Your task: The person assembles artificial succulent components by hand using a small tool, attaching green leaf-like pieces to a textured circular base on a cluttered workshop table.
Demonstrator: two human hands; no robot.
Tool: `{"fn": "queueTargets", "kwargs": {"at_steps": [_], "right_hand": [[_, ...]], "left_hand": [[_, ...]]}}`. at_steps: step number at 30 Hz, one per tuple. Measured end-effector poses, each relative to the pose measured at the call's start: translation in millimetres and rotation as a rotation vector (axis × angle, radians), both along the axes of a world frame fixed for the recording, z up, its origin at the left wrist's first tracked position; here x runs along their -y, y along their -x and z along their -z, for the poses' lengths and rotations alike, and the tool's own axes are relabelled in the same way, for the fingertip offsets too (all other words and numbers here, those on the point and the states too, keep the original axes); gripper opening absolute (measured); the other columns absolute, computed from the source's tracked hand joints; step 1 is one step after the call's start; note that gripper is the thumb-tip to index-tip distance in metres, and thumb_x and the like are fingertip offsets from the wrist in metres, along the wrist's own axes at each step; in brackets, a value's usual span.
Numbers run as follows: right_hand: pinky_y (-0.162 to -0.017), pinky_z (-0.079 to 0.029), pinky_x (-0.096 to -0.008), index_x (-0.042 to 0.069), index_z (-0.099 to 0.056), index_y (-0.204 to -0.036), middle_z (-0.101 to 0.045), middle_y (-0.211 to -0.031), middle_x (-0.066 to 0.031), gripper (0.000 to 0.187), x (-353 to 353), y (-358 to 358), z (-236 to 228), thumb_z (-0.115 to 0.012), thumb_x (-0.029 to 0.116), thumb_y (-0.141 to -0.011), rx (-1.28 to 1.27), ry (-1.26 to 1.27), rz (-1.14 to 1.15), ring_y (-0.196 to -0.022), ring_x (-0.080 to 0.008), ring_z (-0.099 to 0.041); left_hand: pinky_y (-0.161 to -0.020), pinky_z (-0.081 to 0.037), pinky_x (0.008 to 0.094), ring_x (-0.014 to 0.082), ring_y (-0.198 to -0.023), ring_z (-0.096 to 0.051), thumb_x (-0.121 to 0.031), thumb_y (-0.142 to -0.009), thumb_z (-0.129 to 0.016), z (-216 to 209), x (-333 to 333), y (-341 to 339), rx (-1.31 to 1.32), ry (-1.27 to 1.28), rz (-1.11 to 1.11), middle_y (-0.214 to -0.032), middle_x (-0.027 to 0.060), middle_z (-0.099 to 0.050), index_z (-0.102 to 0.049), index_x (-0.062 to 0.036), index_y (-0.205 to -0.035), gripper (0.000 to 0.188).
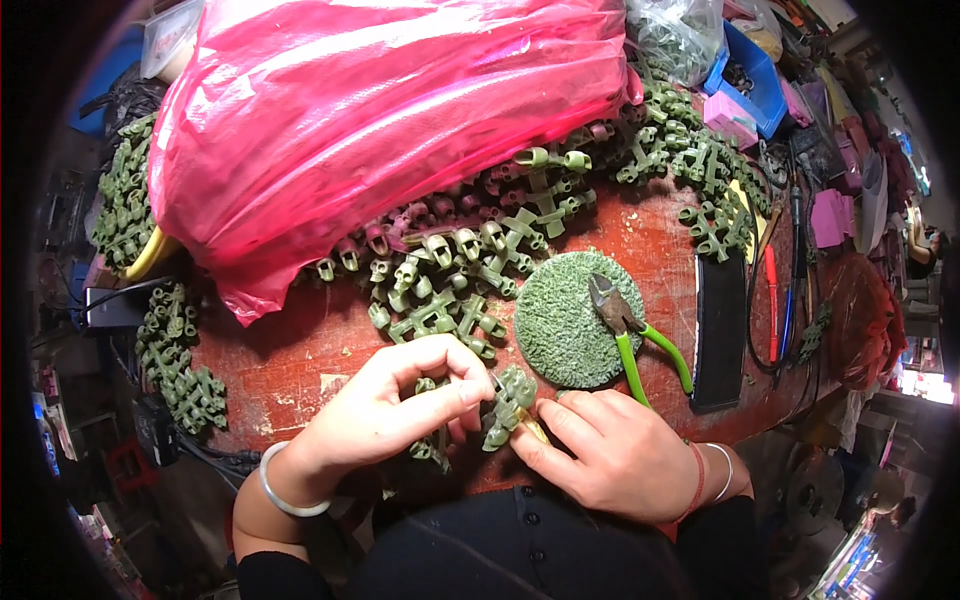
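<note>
In front of my body, a green, waxy-looking branched piece (510, 408) is between my two hands. My left hand (400, 405) is closed in a pinch, thumb and forefinger at the piece's left side; what lies between those fingertips is too small to name. From the right, my right hand (610, 450) grips the same piece, its fingers bent around a yellow part (533, 424) at the piece's edge. More green pieces lie under and just beyond my left hand. Beyond my right hand, pliers with green handles (628, 335) rest partly on a round, rough green pad (565, 320).
A big pink plastic bag (400, 120) covers the far left of the worn red table (650, 235). Heaps of green branched pieces (440, 270) surround it. On the right are a black strip (718, 335), a red pen-like tool (771, 300), cables and a blue bin (750, 80).
</note>
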State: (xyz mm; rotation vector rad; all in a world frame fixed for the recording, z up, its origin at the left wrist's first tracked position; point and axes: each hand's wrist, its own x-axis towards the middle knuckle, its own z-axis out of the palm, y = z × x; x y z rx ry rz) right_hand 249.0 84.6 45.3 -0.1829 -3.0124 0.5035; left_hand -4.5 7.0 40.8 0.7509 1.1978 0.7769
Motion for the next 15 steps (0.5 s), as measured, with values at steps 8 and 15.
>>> {"fn": "queueTargets", "kwargs": {"at_steps": [8, 15], "right_hand": [[-0.075, -0.054, -0.0336, 0.005, -0.069, -0.122, -0.067, -0.110, -0.0140, 0.041, -1.5, 0.9, 0.8, -0.065, 0.017, -0.083, -0.020, -0.014, -0.021, -0.097, -0.0259, -0.068], [-0.062, -0.050, -0.0311, -0.001, -0.069, -0.125, -0.063, -0.084, -0.0060, 0.046, -11.2, 5.4, -8.9, -0.074, 0.020, -0.084, -0.216, 0.018, 0.099, -0.073, -0.0189, -0.065]], "left_hand": [[-0.062, -0.042, 0.0198, 0.0078, -0.078, -0.067, -0.022, -0.100, -0.066, -2.4, 0.0, -2.0, -0.043, 0.002, -0.014, -0.087, 0.0016, -0.072, -0.069, -0.0073, -0.108, 0.016], [-0.073, -0.054, 0.0264, 0.0094, -0.081, -0.065, -0.019, -0.104, -0.065, 5.3, 2.0, 1.8, 0.033, -0.025, 0.009, -0.092, 0.0030, -0.069, -0.066, -0.0037, -0.111, 0.016]]}}
